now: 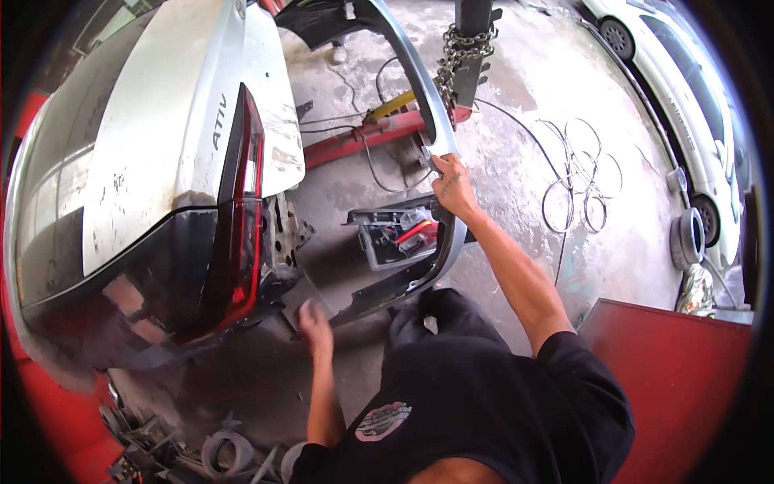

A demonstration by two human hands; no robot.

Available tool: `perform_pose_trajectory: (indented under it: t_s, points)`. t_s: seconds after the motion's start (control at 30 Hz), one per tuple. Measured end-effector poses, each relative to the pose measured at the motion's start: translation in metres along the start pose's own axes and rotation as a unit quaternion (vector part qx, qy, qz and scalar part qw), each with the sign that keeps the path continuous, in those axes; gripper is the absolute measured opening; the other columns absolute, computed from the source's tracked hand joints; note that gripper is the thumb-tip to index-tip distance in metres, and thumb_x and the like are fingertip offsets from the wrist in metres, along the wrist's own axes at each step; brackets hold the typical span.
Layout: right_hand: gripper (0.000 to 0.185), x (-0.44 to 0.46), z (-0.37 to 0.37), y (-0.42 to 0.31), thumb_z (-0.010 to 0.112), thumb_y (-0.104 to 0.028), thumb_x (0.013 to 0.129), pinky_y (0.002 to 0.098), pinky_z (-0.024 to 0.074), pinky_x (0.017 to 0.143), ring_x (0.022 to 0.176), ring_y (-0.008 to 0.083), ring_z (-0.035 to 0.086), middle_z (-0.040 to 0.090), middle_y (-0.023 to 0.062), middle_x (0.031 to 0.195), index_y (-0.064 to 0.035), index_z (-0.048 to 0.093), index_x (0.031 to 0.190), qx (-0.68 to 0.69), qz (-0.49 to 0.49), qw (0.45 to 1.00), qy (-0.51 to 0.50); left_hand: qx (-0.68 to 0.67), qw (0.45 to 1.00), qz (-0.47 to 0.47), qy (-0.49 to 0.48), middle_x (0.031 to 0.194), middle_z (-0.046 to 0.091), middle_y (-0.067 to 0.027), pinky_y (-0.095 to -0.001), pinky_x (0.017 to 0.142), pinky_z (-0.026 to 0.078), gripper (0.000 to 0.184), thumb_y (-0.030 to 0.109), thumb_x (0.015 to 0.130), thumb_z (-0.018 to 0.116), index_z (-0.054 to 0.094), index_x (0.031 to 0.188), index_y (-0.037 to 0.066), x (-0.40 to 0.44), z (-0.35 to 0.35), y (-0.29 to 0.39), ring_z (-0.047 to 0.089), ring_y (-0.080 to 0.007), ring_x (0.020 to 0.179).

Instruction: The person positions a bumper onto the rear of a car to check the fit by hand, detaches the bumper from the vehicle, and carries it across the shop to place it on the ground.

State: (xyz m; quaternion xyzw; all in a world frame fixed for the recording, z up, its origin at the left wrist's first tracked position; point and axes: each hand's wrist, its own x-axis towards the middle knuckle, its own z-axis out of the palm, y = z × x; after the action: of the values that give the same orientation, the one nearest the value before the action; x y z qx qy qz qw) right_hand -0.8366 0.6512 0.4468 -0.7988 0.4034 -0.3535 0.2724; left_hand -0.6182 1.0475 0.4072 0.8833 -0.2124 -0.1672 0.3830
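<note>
My right hand (453, 187) is closed around the edge of a long, curved grey-blue car bumper cover (418, 71). The cover arcs from the top of the view down towards my legs. My left hand (314, 320) is smeared by motion beside a small grey flat piece (303, 300), below the car's rear corner. Whether its fingers grip that piece, I cannot tell. Left of it is the car's red tail light (247, 202), beside the white trunk lid (181, 105) lettered ATIV. Bare metal (284, 234) shows beside the light.
Within the cover's curve, a grey toolbox (379, 254) holds several items. Behind it stand a red beam (347, 145) and a post wrapped in chain (468, 44). A loose cable (572, 173) lies on the floor. A white car (685, 97) stands at right, a red surface (669, 371) below it.
</note>
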Motion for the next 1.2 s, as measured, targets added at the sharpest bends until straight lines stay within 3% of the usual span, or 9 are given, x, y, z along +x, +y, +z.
perform_pose_trajectory:
  t_s: [0.2,0.37,0.4,0.6,0.7,0.77,0.87,1.0,1.2]
  points:
    - [0.048,-0.016,0.001,-0.012,0.059,0.003,0.076,0.0486,0.0489,0.091,0.104,0.0426,0.058,0.06,0.024,0.105,0.0039,0.066,0.123,-0.056,-0.015,0.998,0.023,-0.059,0.925,0.219,-0.306,0.132,0.064,-0.0276,-0.0395,0.106,0.046,0.077,0.031,0.087,0.077,0.045,0.148,-0.001,-0.039,0.117,0.208,0.062,-0.0363,0.125]
    - [0.052,-0.016,-0.018,0.0,0.062,-0.001,0.076,0.0483,0.0535,0.085,0.106,0.0426,0.059,0.06,0.0215,0.112,0.005,0.061,0.128,-0.089,0.005,0.995,-0.051,0.129,0.913,0.102,-0.372,0.121,0.067,-0.0287,-0.0499,0.097,0.05,0.066,0.027,0.084,0.077,0.051,0.139,0.001,-0.049,0.17,0.246,0.064,-0.0459,0.113]
    - [0.054,-0.016,-0.022,0.003,0.063,-0.003,0.077,0.0487,0.054,0.085,0.103,0.0424,0.06,0.059,0.0209,0.113,0.0071,0.059,0.129,-0.076,-0.008,0.995,-0.057,0.167,0.924,0.201,-0.279,0.09,0.071,-0.0276,-0.0571,0.075,0.053,0.056,0.022,0.086,0.072,0.052,0.133,-0.001,-0.06,0.192,0.227,0.068,-0.0482,0.083]
    - [0.043,0.005,-0.045,0.043,0.064,-0.007,0.083,0.0465,0.0556,0.081,0.101,0.0411,0.063,0.061,0.0208,0.113,0.0017,0.061,0.126,-0.005,-0.01,0.988,-0.157,0.174,0.956,0.133,-0.193,0.084,0.07,-0.024,-0.056,0.07,0.052,0.025,0.016,0.089,0.069,0.063,0.108,0.001,-0.095,0.219,0.25,0.068,-0.0455,0.079]
    - [0.035,0.056,-0.071,0.079,0.069,-0.02,0.09,0.0444,0.0579,0.077,0.088,0.0356,0.069,0.068,0.0163,0.097,-0.0007,0.066,0.119,0.092,-0.156,0.945,-0.271,0.152,0.971,0.072,-0.172,0.083,0.07,-0.0221,-0.0544,0.068,0.052,0.022,0.016,0.089,0.069,0.064,0.107,0.003,-0.109,0.198,0.257,0.068,-0.0439,0.079]
    - [0.05,0.117,-0.042,0.15,0.072,-0.017,0.087,0.0451,0.0553,0.092,0.108,0.0384,0.066,0.066,0.019,0.119,-0.0077,0.06,0.135,-0.009,-0.202,0.93,-0.307,0.185,0.963,0.036,-0.194,0.082,0.069,-0.0216,-0.0529,0.067,0.051,0.019,0.016,0.089,0.069,0.065,0.105,0.005,-0.117,0.184,0.26,0.068,-0.0428,0.078]
    - [0.086,0.237,0.004,0.223,0.074,-0.01,0.078,0.0588,0.0331,0.116,0.144,0.0428,0.038,0.043,0.023,0.151,-0.0192,0.039,0.157,-0.312,-0.337,0.85,-0.258,0.208,0.956,-0.021,-0.205,0.083,0.07,-0.0205,-0.0515,0.068,0.052,0.019,0.017,0.089,0.07,0.066,0.103,0.005,-0.137,0.162,0.259,0.069,-0.0414,0.079]
    - [0.084,0.348,0.054,0.243,0.07,-0.009,0.08,0.0618,0.0265,0.12,0.152,0.0401,0.028,0.035,0.0178,0.161,-0.0259,0.039,0.157,-0.399,-0.453,0.718,-0.346,0.239,0.948,-0.044,-0.205,0.086,0.072,-0.0177,-0.0493,0.069,0.054,0.018,0.017,0.088,0.071,0.067,0.102,0.006,-0.174,0.13,0.233,0.07,-0.0383,0.08]
    - [0.059,0.382,0.1,0.198,0.086,-0.024,0.063,0.0579,0.0293,0.12,0.127,0.0344,0.057,0.068,0.0128,0.122,-0.0223,0.071,0.12,-0.424,-0.478,0.578,-0.507,0.254,0.945,-0.093,-0.185,0.09,0.071,-0.0192,-0.0482,0.076,0.055,0.023,0.013,0.081,0.074,0.068,0.102,0.005,-0.22,0.079,0.211,0.069,-0.0381,0.084]
